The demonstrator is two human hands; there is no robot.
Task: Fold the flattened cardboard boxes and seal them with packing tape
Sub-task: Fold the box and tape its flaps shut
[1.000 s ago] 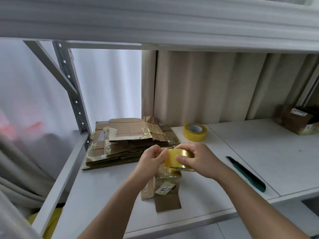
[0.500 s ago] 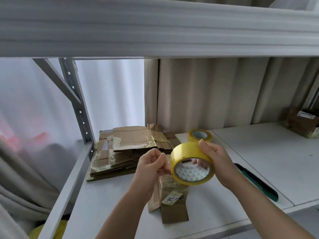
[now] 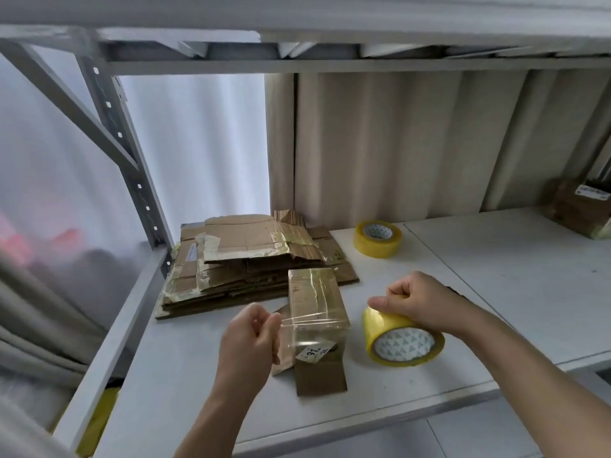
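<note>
A small folded cardboard box (image 3: 315,302) with old tape and a white label stands on the white shelf (image 3: 185,375) in front of me. My right hand (image 3: 421,300) grips a yellow roll of packing tape (image 3: 401,338) just right of the box. My left hand (image 3: 249,335) pinches the free end of the tape at the box's left side. A clear strip of tape (image 3: 310,328) stretches between my hands across the box's near part. A stack of flattened cardboard boxes (image 3: 244,259) lies behind the box.
A second yellow tape roll (image 3: 378,238) sits at the back near the beige curtain. A taped brown box (image 3: 580,208) stands at the far right. The shelf frame's grey upright (image 3: 132,166) rises on the left, and an upper shelf hangs overhead.
My hands drew apart: the right hand carried the roll down and right of the box, the left hand pulled the tape end left. A strip now spans the box.
</note>
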